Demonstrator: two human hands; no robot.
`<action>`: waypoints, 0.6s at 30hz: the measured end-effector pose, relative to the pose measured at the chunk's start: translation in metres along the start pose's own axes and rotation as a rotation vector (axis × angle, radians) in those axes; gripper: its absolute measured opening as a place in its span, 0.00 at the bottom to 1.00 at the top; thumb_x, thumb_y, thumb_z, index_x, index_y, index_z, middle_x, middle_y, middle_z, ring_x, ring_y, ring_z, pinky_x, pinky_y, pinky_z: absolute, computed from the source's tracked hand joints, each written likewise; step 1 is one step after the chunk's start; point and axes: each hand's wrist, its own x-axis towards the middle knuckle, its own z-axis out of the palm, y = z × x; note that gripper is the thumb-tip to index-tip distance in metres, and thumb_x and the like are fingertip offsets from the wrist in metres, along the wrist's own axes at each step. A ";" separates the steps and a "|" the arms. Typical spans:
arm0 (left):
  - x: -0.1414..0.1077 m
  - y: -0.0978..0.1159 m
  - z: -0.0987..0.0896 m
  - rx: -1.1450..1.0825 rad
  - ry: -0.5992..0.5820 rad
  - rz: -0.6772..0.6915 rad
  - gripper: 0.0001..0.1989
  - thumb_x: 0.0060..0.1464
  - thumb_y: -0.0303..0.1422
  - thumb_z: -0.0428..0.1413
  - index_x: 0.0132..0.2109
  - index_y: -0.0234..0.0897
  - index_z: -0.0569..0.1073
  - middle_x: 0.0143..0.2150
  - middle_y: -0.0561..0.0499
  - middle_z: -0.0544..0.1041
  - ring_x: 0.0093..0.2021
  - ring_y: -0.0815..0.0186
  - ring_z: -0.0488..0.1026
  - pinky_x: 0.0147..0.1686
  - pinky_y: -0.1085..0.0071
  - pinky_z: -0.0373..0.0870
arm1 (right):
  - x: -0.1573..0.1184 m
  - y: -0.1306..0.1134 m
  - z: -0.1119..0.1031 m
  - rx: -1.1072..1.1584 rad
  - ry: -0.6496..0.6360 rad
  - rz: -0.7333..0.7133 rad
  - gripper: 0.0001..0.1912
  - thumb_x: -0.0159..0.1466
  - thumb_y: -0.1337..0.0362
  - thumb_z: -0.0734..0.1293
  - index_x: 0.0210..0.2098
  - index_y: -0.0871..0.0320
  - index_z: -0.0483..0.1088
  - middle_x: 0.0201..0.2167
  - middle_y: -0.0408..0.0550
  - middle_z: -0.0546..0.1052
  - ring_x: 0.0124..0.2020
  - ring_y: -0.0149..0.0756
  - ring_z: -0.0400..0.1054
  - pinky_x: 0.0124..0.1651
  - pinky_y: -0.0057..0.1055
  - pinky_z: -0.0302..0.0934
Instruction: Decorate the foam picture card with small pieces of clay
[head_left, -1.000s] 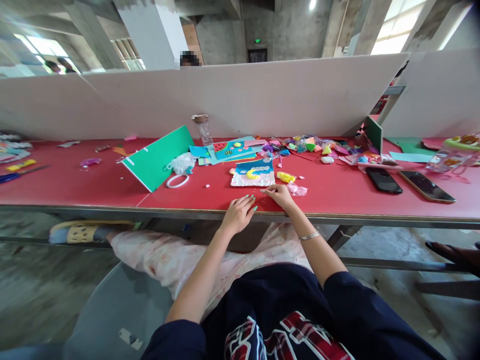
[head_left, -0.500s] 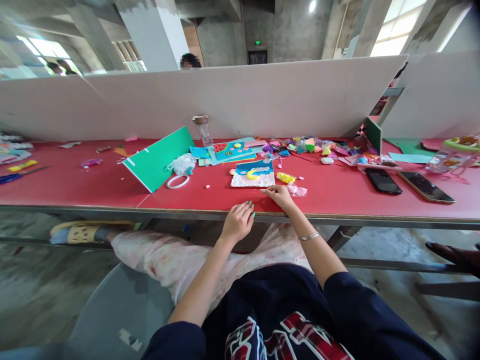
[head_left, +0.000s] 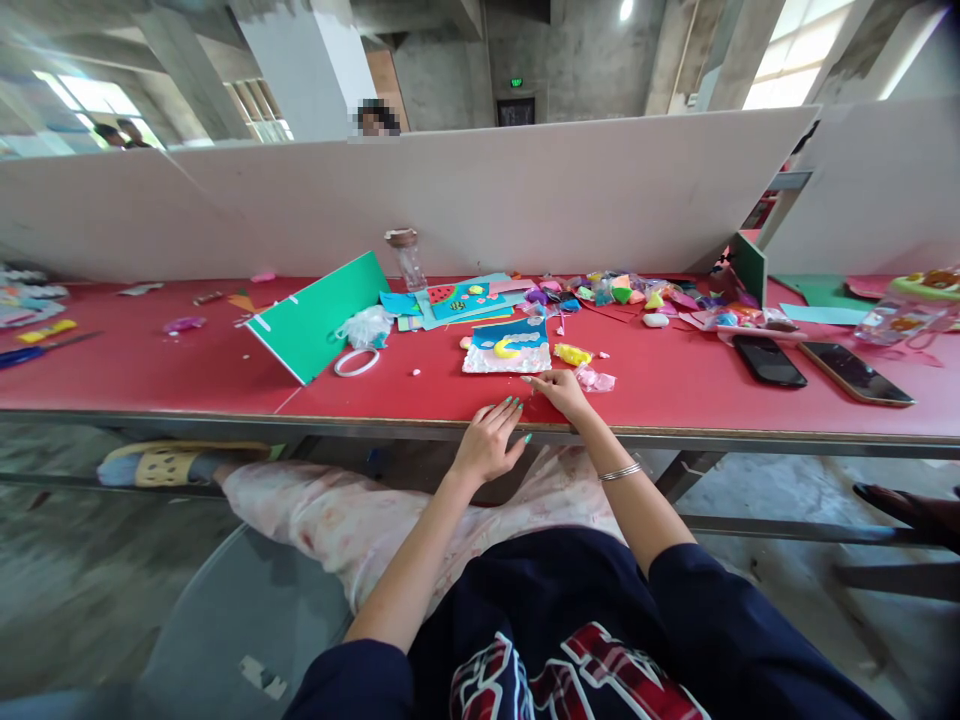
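My left hand (head_left: 489, 441) lies over the table's front edge, palm down. Its fingers are stretched out and the thumb stands apart; nothing shows in its grasp. My right hand (head_left: 562, 393) rests just ahead, fingers drawn together in a pinch by the near edge of a small clay picture (head_left: 480, 362). Whatever those fingertips hold, if anything, is too small to make out. The picture has a blue ground, a yellow clay crescent moon (head_left: 506, 348) and a whitish border. Beside the right hand are a pink clay lump in plastic wrap (head_left: 595, 379) and a yellow wrapped piece (head_left: 572, 355).
On the red table (head_left: 390, 405) stand a green board (head_left: 322, 320) and a glass bottle (head_left: 409, 262). A white ring (head_left: 358, 363) lies left. Colourful clay packets (head_left: 622, 292) are heaped behind. Two phones (head_left: 769, 361) lie right. A partition (head_left: 465, 200) runs along the back.
My left hand has slid right and slightly forward, closer to the right hand, its thumb spreading from the fingers. My right hand has barely moved.
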 end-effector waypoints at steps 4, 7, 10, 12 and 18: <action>0.013 -0.005 -0.008 -0.099 0.033 -0.021 0.14 0.57 0.29 0.46 0.43 0.36 0.75 0.43 0.45 0.78 0.44 0.61 0.74 0.47 0.59 0.69 | -0.001 -0.002 0.000 -0.011 -0.006 0.006 0.20 0.50 0.50 0.67 0.19 0.63 0.70 0.15 0.40 0.62 0.21 0.26 0.51 0.25 0.27 0.46; 0.029 -0.012 -0.012 -0.193 0.053 -0.024 0.12 0.54 0.26 0.48 0.38 0.38 0.76 0.38 0.48 0.79 0.39 0.63 0.75 0.44 0.61 0.71 | -0.002 -0.003 -0.001 -0.003 -0.030 -0.010 0.19 0.50 0.51 0.68 0.21 0.63 0.72 0.17 0.42 0.66 0.22 0.27 0.54 0.26 0.27 0.48; 0.047 -0.019 -0.009 -0.374 0.083 -0.114 0.07 0.52 0.28 0.53 0.36 0.38 0.76 0.37 0.49 0.79 0.39 0.62 0.76 0.42 0.63 0.73 | -0.001 -0.001 -0.001 0.011 -0.045 -0.018 0.20 0.51 0.50 0.66 0.20 0.64 0.72 0.16 0.42 0.65 0.21 0.26 0.52 0.25 0.26 0.46; 0.058 -0.021 -0.004 -0.482 0.102 -0.241 0.05 0.50 0.29 0.55 0.35 0.38 0.75 0.35 0.50 0.79 0.35 0.62 0.76 0.39 0.65 0.74 | 0.000 0.001 -0.001 0.026 -0.040 -0.022 0.21 0.53 0.50 0.64 0.20 0.64 0.72 0.15 0.41 0.63 0.20 0.26 0.51 0.24 0.26 0.45; 0.070 -0.012 0.018 -0.566 0.155 -0.297 0.07 0.50 0.28 0.55 0.39 0.38 0.68 0.32 0.51 0.77 0.35 0.63 0.77 0.34 0.70 0.72 | 0.002 0.004 -0.002 0.092 -0.047 -0.039 0.19 0.54 0.53 0.61 0.22 0.64 0.71 0.17 0.45 0.67 0.21 0.27 0.54 0.25 0.26 0.46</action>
